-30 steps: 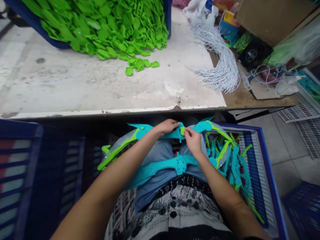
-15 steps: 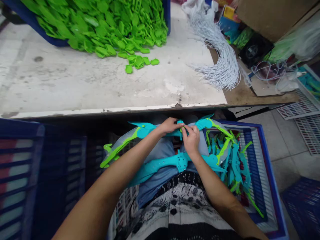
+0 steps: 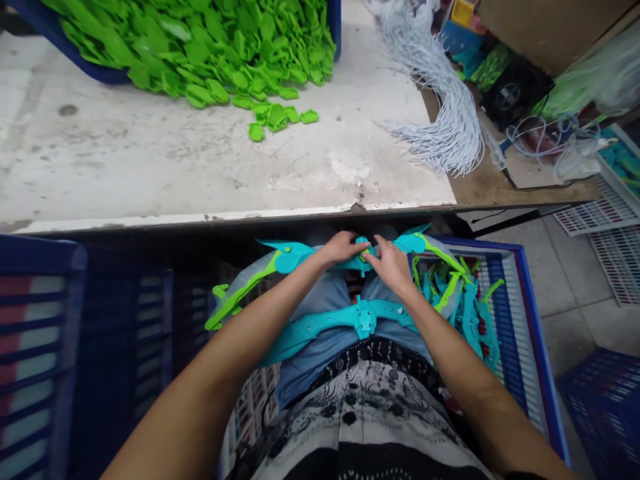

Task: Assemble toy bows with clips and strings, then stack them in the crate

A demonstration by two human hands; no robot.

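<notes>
Across my knees lies a turquoise plastic toy bow [image 3: 295, 261] with bright green tips. My left hand [image 3: 344, 247] is closed on its middle from the left. From the right, my right hand [image 3: 393, 265] grips the same middle, its thumb against a small green plastic piece [image 3: 365, 255] and its forefinger over the bow's far side. Fingers partly cover that piece, so I cannot tell how it is seated. Nearer my waist, a second turquoise bow [image 3: 325, 322] rests on my lap, untouched by the hands; my forearms hide parts of it.
A blue bin [image 3: 339, 30] of green plastic pieces spills some onto the white tabletop [image 3: 210, 167]. White cords [image 3: 463, 133] lie to its right. At my right stands a blue-rimmed crate [image 3: 533, 320] holding turquoise and green parts; blue crates [image 3: 70, 320] stand at my left.
My right hand has shifted from a fingertip pinch at the bow's centre to a wider hold, thumb on the green piece and forefinger on the far side. My left hand stays in place.
</notes>
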